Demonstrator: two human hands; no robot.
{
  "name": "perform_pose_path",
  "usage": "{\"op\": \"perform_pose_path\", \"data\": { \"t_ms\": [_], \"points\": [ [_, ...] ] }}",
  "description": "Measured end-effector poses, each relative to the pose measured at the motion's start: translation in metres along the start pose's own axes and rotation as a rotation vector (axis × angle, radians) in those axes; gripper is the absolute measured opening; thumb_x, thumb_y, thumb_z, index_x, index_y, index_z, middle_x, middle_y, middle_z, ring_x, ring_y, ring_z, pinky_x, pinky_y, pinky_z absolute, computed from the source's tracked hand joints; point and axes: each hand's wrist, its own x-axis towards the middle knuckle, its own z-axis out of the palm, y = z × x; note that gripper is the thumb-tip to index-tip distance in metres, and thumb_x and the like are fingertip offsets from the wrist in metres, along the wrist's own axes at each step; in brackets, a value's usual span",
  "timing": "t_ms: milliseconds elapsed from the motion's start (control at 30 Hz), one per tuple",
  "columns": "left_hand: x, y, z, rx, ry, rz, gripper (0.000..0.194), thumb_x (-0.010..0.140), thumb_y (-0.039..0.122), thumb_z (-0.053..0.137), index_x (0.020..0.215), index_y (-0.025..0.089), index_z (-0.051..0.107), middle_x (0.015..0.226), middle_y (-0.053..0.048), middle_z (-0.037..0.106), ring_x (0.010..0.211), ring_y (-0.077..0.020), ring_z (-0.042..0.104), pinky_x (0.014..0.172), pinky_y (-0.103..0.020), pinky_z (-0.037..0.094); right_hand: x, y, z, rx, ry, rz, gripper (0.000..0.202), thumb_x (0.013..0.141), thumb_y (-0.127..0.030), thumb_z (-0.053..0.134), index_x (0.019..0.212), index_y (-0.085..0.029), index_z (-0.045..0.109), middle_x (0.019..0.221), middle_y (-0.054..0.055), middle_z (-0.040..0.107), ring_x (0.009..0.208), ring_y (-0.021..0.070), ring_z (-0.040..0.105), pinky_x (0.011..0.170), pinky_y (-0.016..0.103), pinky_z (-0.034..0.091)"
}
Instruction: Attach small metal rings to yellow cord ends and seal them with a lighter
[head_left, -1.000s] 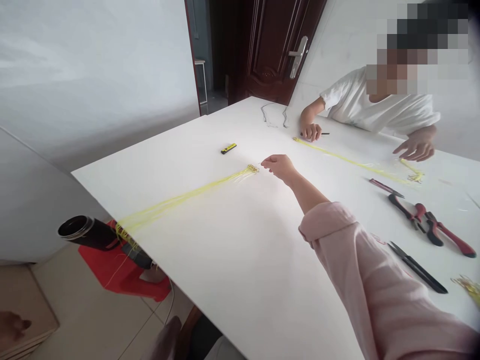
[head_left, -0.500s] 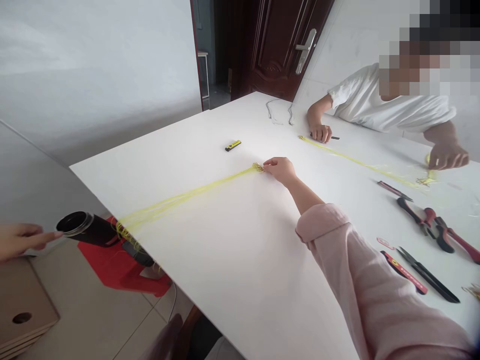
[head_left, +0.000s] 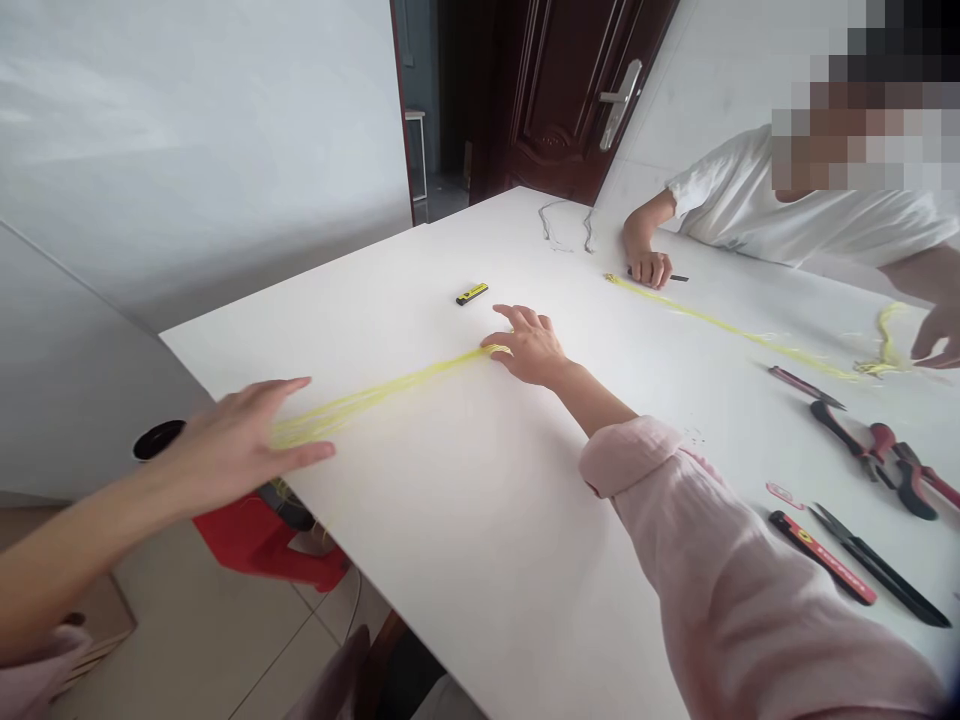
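Observation:
A bundle of thin yellow strands (head_left: 390, 388) stretches across the white table (head_left: 450, 520) from its left edge toward the middle. Over the bundle's left end is my left hand (head_left: 247, 440), thumb and fingers spread apart with nothing gripped between them. My right hand (head_left: 529, 345) rests at the other end, its fingers apart and its thumb side touching the strands; it covers the gathered tip. Just beyond my right hand lies a small yellow and black cutter (head_left: 472, 294).
Across the table a person in a white shirt (head_left: 750, 210) has hands near a second yellow bundle (head_left: 720, 322). Pliers (head_left: 829, 425), a red cutter (head_left: 823, 558) and black tweezers (head_left: 885, 570) lie at right. A black cup (head_left: 156, 440) and red stool (head_left: 247, 545) stand beyond the left edge.
My left hand has come in from beside the cup to over the strands' left end. My right hand has shifted slightly left onto the bundle, its fingers opening. The person's far-right hand has moved off their strands.

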Motion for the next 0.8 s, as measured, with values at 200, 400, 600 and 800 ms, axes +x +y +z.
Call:
{"op": "perform_pose_path", "data": {
  "t_ms": [200,400,600,800],
  "points": [
    [0.008,0.029,0.034,0.213,-0.028,0.122,0.085,0.077,0.065,0.048,0.142,0.013,0.030,0.144,-0.020,0.039,0.130,-0.0414,0.034,0.102,-0.059,0.022,0.005,-0.001,0.011,0.014,0.084,0.019,0.017,0.087,-0.024,0.054,0.087,-0.025,0.071,0.142,0.004,0.042,0.130,0.0291,0.032,0.100,0.049,0.031],
    [0.017,0.022,0.036,0.248,0.006,0.084,0.029,0.081,0.042,0.042,0.087,0.022,0.063,0.097,-0.006,0.069,0.099,-0.0305,0.059,0.100,-0.056,0.024,0.003,0.008,0.016,-0.006,0.126,0.020,0.017,0.087,-0.020,0.053,0.085,-0.024,0.070,0.139,0.004,0.046,0.128,0.0297,0.034,0.097,0.048,0.034],
    [0.011,0.015,0.026,0.208,-0.077,0.058,0.025,0.079,0.041,0.043,0.069,0.025,0.061,0.082,0.001,0.071,0.085,-0.0246,0.061,0.092,-0.049,0.028,-0.001,0.028,0.015,-0.025,0.142,0.076,0.017,0.086,-0.019,0.054,0.085,-0.023,0.070,0.136,0.005,0.049,0.126,0.0301,0.036,0.095,0.049,0.034],
    [0.007,-0.002,0.026,0.244,-0.061,-0.004,0.020,0.073,0.040,0.050,0.067,0.026,0.064,0.076,0.001,0.071,0.078,-0.0236,0.061,0.087,-0.043,0.030,-0.003,0.043,0.019,-0.044,0.157,0.115,0.017,0.086,-0.020,0.053,0.087,-0.024,0.070,0.134,0.005,0.051,0.124,0.0303,0.037,0.093,0.048,0.035]
  ]
}}
